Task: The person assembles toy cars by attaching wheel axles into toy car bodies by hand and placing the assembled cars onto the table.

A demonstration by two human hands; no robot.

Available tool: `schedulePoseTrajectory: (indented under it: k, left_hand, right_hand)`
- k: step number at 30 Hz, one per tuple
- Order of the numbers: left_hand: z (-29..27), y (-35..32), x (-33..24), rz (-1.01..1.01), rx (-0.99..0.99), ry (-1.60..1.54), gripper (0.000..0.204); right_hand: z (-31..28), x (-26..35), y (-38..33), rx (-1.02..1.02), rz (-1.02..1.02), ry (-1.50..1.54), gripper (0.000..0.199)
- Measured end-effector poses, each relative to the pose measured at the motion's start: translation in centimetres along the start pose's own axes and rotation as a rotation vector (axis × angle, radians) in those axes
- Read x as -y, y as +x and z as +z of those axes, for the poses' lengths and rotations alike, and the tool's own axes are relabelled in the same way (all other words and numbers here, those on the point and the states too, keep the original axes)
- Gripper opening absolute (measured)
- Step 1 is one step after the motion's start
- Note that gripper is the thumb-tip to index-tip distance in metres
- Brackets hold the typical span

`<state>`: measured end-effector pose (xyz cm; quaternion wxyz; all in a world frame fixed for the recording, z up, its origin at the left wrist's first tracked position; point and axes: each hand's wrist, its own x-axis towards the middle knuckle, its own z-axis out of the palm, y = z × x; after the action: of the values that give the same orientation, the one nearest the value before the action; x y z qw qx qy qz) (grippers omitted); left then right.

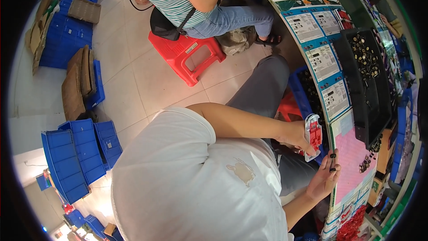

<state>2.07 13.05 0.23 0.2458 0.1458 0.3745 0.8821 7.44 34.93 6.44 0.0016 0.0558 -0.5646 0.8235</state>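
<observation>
Red-and-white shell and dark axle piece, one to each hand

The left hand (294, 135) grips the red-and-white shell (314, 135), apparently a toy vehicle's, at the table's left edge, its fingers closed about the shell's left side and near end. The right hand (322, 183), nearer in the scene, holds a dark axle piece (333, 162) with a wheel-like knob at each end, its fingers drawn narrow. From these fingers the shell lies far and slightly left, just beside but apart. Both long axes run roughly near to far. Right of the hands: a pink sheet (349, 151), loose dark wheels (364, 164) and a black tray (378, 115).
</observation>
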Motion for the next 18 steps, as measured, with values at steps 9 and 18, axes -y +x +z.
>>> schedulePoseTrajectory:
  k: [9,18]
  left_hand:
    - [0.0,-1.5,-4.1,-0.123,0.020,0.238,0.031]
    - [0.6,-0.8,-2.9,-0.039,0.051,0.314,0.064]
  right_hand:
    - [3.4,-1.2,0.3,-0.087,-0.199,-0.490,0.037]
    - [4.5,0.2,0.4,0.015,-0.218,-0.695,0.066]
